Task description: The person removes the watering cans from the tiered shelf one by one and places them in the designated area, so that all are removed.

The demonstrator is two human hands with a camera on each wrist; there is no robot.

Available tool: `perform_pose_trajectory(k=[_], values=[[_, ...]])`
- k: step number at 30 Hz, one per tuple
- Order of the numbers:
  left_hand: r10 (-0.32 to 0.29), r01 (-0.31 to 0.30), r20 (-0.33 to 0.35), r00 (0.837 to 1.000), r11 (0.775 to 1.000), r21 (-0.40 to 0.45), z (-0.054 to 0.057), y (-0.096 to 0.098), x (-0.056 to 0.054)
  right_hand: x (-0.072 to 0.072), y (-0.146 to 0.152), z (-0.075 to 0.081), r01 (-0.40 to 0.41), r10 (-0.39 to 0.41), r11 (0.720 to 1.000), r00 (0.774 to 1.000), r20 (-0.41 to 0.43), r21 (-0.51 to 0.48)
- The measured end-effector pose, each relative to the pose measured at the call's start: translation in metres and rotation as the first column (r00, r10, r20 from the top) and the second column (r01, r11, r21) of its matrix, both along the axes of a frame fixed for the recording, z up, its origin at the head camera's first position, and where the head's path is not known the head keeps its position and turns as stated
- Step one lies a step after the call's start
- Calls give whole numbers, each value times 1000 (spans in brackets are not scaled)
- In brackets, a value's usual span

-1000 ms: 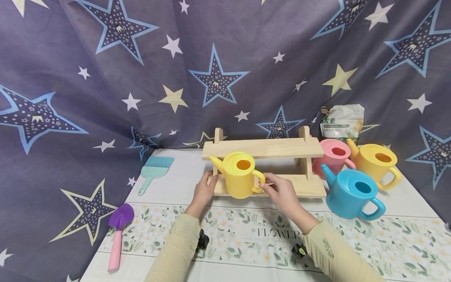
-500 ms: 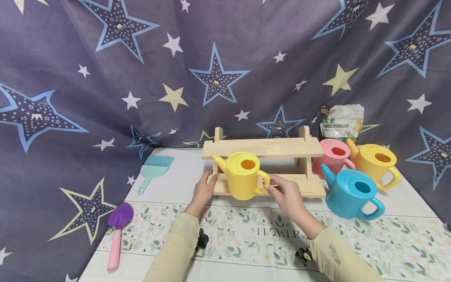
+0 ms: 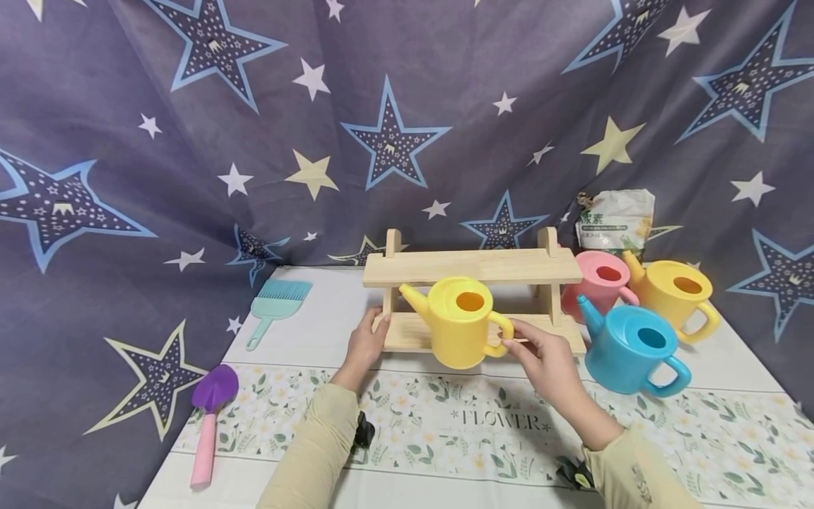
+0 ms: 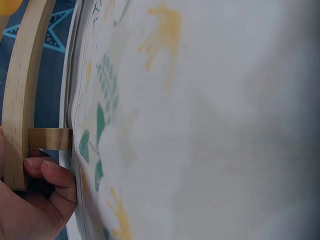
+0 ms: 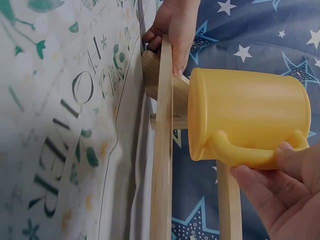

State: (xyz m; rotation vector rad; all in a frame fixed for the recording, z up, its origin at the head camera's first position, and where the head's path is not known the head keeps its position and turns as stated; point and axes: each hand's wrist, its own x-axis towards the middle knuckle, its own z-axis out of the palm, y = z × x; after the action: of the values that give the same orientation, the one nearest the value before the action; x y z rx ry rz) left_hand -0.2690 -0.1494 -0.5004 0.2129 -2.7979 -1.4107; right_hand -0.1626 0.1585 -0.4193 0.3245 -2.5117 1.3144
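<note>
In the head view my right hand pinches the handle of a yellow watering can between thumb and fingers. The can is upright, its spout to the left, in front of the lower board of a two-tier wooden rack. A small gap shows between the can's base and the board in the right wrist view. At the rack's left end, my left hand holds the lower board. In the left wrist view its fingers curl around the board's end.
Right of the rack stand a blue watering can, a pink one and another yellow one. A white printed bag is behind them. To the left lie a green hand brush and a purple trowel with a pink handle.
My right hand has moved the yellow watering can to the right and slightly toward me, along the front of the rack. The left hand has stayed at the rack's left end.
</note>
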Motion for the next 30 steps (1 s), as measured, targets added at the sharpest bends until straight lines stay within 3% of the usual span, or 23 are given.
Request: perform_pose_trajectory(k=[10,30], values=[[-10,9,3,1000,1000,8,3,1,3,14,24,3,60,-56,998,993,-101,34],[-3,2,10,1000,1000,13,4,2,2,43,72,21,175,-170,984,974,-150,23]])
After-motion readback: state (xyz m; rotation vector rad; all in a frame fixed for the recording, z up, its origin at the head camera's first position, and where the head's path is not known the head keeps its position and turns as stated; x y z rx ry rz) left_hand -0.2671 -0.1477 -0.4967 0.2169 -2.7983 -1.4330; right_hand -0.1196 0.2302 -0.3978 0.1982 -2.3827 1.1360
